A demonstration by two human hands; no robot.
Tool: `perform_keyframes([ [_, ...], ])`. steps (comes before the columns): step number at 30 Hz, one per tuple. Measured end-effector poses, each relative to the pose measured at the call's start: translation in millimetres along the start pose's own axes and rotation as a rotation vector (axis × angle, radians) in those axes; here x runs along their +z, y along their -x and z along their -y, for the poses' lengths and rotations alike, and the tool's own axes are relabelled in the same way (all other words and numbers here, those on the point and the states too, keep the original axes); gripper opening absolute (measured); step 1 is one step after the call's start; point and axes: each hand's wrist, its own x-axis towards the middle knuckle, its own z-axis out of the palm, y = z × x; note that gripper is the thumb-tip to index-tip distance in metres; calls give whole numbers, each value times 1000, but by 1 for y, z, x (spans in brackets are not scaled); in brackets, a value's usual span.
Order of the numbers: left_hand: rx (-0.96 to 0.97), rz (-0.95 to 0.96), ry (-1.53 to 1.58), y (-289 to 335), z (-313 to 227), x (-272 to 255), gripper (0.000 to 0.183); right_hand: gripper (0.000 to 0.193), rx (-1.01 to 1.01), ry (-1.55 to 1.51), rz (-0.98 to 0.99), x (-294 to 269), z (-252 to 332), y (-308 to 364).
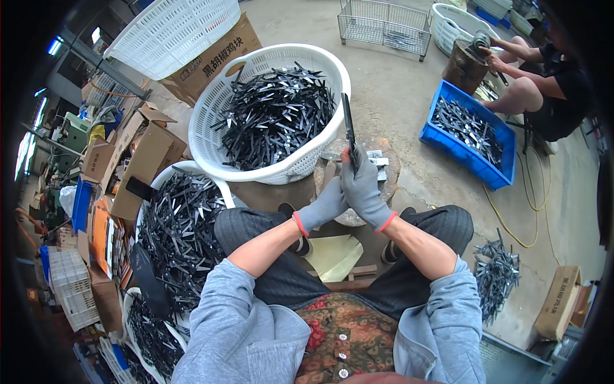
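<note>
Both my hands wear grey gloves with red cuffs and meet in front of my knees, above a round stump. In my right hand is a long, narrow black metal blade, standing nearly upright with its tip pointing away from me. My left hand is closed and pressed against the right one; whatever its fingers hold is hidden. Small silvery metal blocks show on the stump beside my right hand. A tool with a wooden handle lies partly hidden at the stump's left.
A big white basket heaped with black blades stands ahead-left, another white basket by my left knee. Loose blades lie on the floor at right. Beyond a blue crate of blades, a co-worker sits at another stump.
</note>
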Motion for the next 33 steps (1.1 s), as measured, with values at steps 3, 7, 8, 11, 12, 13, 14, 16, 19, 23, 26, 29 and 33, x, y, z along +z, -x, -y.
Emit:
perform_keyframes([
  [3, 27, -26, 43, 0, 4, 5, 50, 12, 56, 25, 19, -3, 4, 1],
  [7, 57, -21, 22, -2, 6, 5, 52, 11, 23, 7, -15, -7, 4, 3],
  [8, -14, 39, -3, -1, 4, 3, 49, 12, 32, -9, 11, -8, 3, 3],
  [11, -118, -20, 64, -1, -2, 1, 38, 17, 382, -364, 210, -20, 12, 2],
  [12, -137, -135, 151, -4, -3, 3, 31, 26, 290, -372, 242, -25, 0, 3],
  [13, -175, -87, 141, 1, 0, -7, 29, 29, 327, -407, 292, -30, -3, 2],
  [14, -203, -129, 196, 5, 2, -11, 32, 32, 366, -443, 340, -36, -4, 0],
  [16, -239, -153, 127, 14, -4, -15, 36, 37, 537, -579, 265, -49, -9, -1],
  [19, -175, -43, -316, 26, 16, -10, 32, 30, 852, -619, 127, -55, -40, 23],
  [23, -205, -311, -777, 15, 35, -15, 37, 27, 957, -472, 0, -62, -78, 56],
  [26, -420, -187, -1101, 20, 62, -12, 55, 30, 897, -334, 53, -60, -83, 59],
  [29, -447, -169, -964, 14, 70, -13, 62, 32, 870, -266, 27, -61, -102, 62],
  [33, -386, -298, -754, 22, 92, -32, 45, 33, 837, -158, 105, -57, -113, 65],
])
